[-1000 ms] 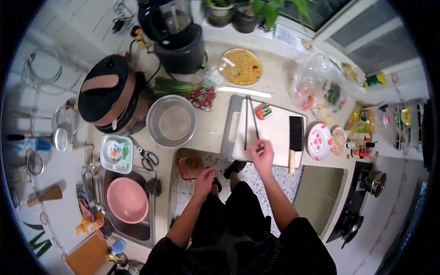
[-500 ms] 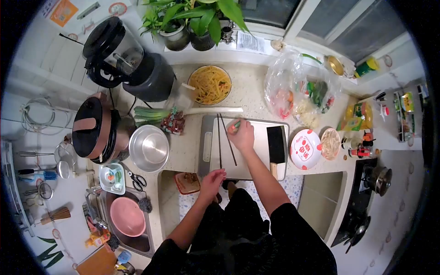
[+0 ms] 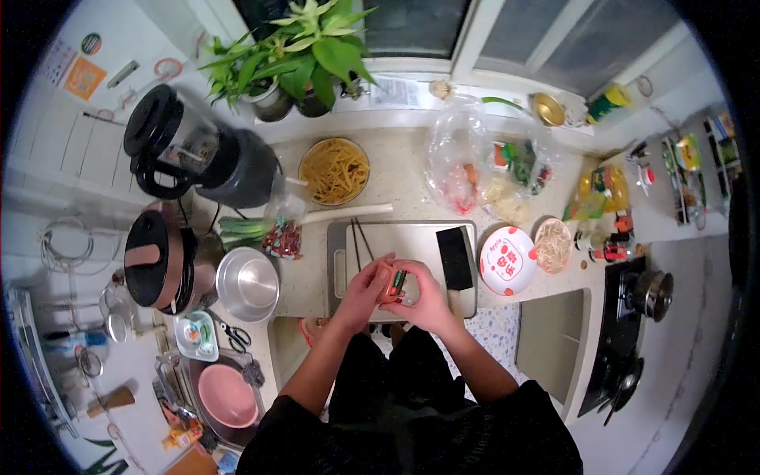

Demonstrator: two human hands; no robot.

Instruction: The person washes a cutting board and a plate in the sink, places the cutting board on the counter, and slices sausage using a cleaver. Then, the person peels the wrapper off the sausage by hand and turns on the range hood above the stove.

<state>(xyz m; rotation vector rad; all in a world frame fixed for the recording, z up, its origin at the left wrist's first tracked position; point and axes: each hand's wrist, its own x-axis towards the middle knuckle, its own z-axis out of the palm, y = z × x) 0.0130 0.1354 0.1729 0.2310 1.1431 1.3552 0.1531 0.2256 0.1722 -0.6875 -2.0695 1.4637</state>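
Between my two hands, over the near edge of the cutting board [image 3: 419, 237], is a small red packet [image 3: 391, 286] with a green patch. My left hand [image 3: 364, 291] grips its left side, and my right hand [image 3: 423, 298] has its fingers closed on the right side. Two dark chopsticks [image 3: 361, 241] lie on the board, partly hidden behind my hands. A black-bladed cleaver [image 3: 454, 260] rests on the board's right part, its wooden handle pointing toward me.
Left are a steel bowl [image 3: 248, 283], scissors [image 3: 236, 338] and a pink basin [image 3: 229, 394] in the sink. Behind the board stand a plate of yellow strips [image 3: 334, 172] and plastic bags [image 3: 459, 158]. A white lidded bowl [image 3: 507, 260] sits right of the board.
My right hand has picked the small red packet up off the board and brought it toward me. My left hand has moved up to it and taken hold. The view has shifted.
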